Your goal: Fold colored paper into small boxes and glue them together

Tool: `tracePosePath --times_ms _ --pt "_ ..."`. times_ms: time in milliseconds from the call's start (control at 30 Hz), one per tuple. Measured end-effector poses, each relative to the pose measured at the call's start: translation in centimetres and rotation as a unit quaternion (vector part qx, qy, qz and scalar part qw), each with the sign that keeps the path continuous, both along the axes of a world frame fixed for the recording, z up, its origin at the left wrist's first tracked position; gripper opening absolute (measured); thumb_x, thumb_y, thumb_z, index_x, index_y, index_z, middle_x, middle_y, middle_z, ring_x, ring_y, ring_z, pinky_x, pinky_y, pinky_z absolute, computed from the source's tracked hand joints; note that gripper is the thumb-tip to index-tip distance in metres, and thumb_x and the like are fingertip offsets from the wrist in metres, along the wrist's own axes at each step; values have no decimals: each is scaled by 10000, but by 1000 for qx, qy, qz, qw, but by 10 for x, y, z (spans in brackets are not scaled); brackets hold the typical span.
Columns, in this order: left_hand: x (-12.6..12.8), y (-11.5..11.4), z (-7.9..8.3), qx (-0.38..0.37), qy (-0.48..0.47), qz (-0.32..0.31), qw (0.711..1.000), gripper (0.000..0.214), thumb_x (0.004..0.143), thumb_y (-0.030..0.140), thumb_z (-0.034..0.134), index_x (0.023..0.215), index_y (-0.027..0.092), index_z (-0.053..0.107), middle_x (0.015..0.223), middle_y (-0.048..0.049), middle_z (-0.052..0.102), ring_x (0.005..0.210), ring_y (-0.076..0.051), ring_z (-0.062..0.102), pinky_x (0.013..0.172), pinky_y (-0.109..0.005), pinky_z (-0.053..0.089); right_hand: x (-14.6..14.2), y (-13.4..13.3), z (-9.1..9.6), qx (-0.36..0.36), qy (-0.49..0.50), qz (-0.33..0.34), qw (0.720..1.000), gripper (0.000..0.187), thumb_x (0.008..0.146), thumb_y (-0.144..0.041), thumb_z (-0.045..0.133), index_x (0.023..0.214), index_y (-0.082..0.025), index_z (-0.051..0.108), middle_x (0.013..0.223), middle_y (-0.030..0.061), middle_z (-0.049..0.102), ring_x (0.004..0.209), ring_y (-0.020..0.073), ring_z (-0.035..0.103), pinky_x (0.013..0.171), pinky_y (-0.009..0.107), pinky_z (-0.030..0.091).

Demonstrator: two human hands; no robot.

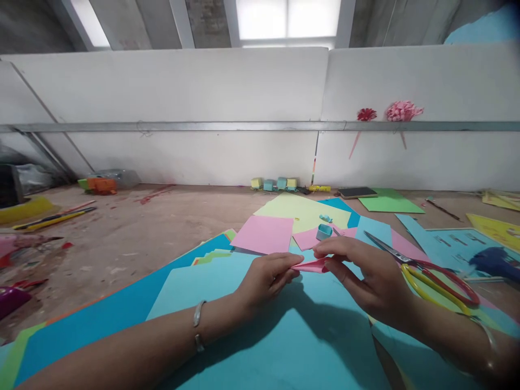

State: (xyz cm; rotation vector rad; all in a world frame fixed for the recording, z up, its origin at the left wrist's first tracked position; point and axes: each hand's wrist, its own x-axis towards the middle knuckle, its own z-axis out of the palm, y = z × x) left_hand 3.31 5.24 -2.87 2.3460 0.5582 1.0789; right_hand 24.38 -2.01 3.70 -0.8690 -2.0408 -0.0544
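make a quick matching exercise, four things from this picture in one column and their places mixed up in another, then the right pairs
1. folded pink paper
2. scissors
3. fluffy pink flower
4. orange object

A. at the metal rail
B. beside the right hand
C. between both hands' fingers
D. towards the picture's left, near the wall

1-C, 2-B, 3-A, 4-D

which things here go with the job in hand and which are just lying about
Likely in the job:
folded pink paper piece, held by left hand and right hand
light-blue paper sheet beneath
metal scissors with red-and-yellow handles

Likely just lying about:
fluffy pink flower at grey metal rail
flat black rectangular object by white wall
orange-and-green object, far left
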Motion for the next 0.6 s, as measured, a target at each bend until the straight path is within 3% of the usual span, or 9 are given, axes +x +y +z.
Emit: tracePosePath --times_ms 133,333,600 --pt "0 1 -4 -63 -20 -21 998 336 959 326 496 1216 190 664 767 -57 730 598 -129 649 603 -260 547 0 -1 3 -15 7 -19 1000 196 888 -81 531 1016 -177 644 968 56 725 916 138 674 838 248 549" --pt "0 1 -9 -164 -36 -41 985 346 929 342 554 1236 219 658 832 -57 744 620 -130 650 607 -270 574 -2 -5 12 21 -7 -21 1000 211 882 -51 488 975 -168 637 939 65 723 911 143 676 823 256 557" --pt "1 -4 -2 -170 -28 -58 983 353 939 411 530 1160 194 700 849 -71 740 622 -128 659 594 -262 594 -1 -9 16 109 -109 -36 987 230 884 -34 448 854 -148 646 875 89 723 826 166 675 699 263 558"
